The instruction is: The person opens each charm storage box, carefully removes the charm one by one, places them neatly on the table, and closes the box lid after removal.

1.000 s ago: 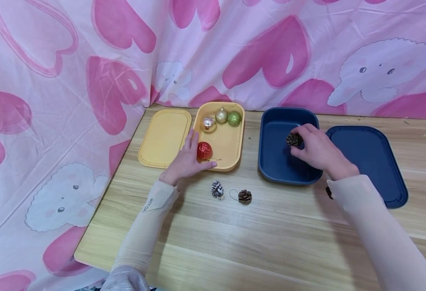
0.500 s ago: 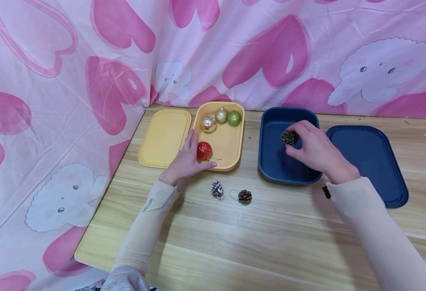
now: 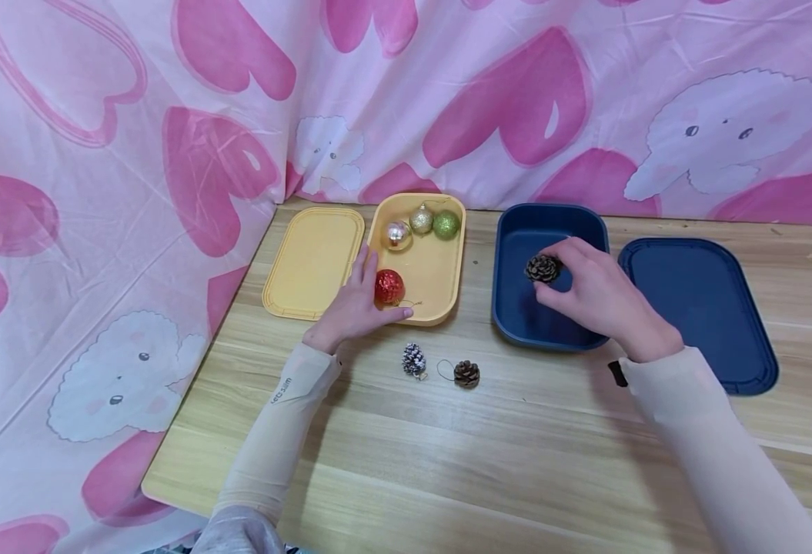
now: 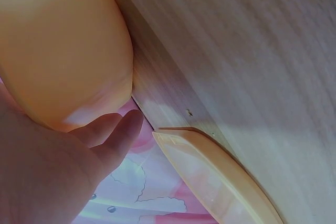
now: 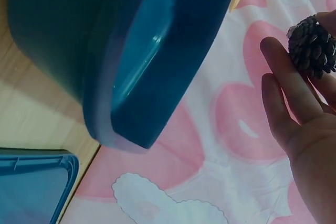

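Observation:
My right hand (image 3: 603, 296) pinches a dark brown pine cone (image 3: 543, 268) over the dark blue box (image 3: 506, 332). In the right wrist view the pine cone (image 5: 311, 45) sits between thumb and fingers, apart from the box wall. My left hand (image 3: 350, 309) rests with straight, spread fingers along the near left side of the yellow box (image 3: 452, 304). Inside that box lie a red ball ornament (image 3: 389, 286), a shiny gold one (image 3: 398, 234), a glittery gold one (image 3: 422, 220) and a green one (image 3: 446, 225).
On the table (image 3: 406, 469), a snowy pine cone (image 3: 414, 360) and a brown pine cone (image 3: 467, 375) with a string loop lie before the boxes. A yellow lid (image 3: 314, 263) lies left, a blue lid (image 3: 696, 308) right. A pink patterned cloth (image 3: 392, 115) hangs behind.
My right hand has moved a little left over the blue box, carrying the pine cone. The left hand has stayed at the yellow box.

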Demonstrator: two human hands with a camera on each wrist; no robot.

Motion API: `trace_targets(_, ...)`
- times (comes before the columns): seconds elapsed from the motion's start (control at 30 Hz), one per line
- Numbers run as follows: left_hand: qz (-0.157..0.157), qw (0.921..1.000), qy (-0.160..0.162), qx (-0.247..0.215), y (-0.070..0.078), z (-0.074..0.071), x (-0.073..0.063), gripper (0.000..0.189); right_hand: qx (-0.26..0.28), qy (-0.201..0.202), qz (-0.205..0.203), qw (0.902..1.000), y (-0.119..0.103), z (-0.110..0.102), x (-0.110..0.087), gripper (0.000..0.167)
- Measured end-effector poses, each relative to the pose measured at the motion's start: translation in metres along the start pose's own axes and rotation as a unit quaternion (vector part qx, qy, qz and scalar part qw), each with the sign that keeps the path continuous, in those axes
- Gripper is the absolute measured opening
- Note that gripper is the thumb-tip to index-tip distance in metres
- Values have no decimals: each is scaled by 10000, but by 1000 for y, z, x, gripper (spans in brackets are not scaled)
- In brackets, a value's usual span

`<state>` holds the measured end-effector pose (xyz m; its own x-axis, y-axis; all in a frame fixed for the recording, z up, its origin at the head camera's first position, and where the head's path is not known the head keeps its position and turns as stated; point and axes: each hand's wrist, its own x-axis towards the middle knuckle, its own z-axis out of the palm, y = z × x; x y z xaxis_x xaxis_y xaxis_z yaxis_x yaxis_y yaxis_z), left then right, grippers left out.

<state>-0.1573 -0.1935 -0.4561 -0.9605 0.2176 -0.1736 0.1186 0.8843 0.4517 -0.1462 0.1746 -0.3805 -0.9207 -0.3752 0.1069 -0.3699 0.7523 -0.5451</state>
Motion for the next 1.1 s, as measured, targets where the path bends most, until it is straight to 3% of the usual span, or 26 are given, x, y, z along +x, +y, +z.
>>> trace_targets(0.57,7,9999,4,-101,1,-1,0,129,557,451,-468,9963,-15,18,-14,40)
trace_targets(1.1,-7,9999,12,-109,0,1,0,130,875,573,-708,9920,-32,26,-30,38)
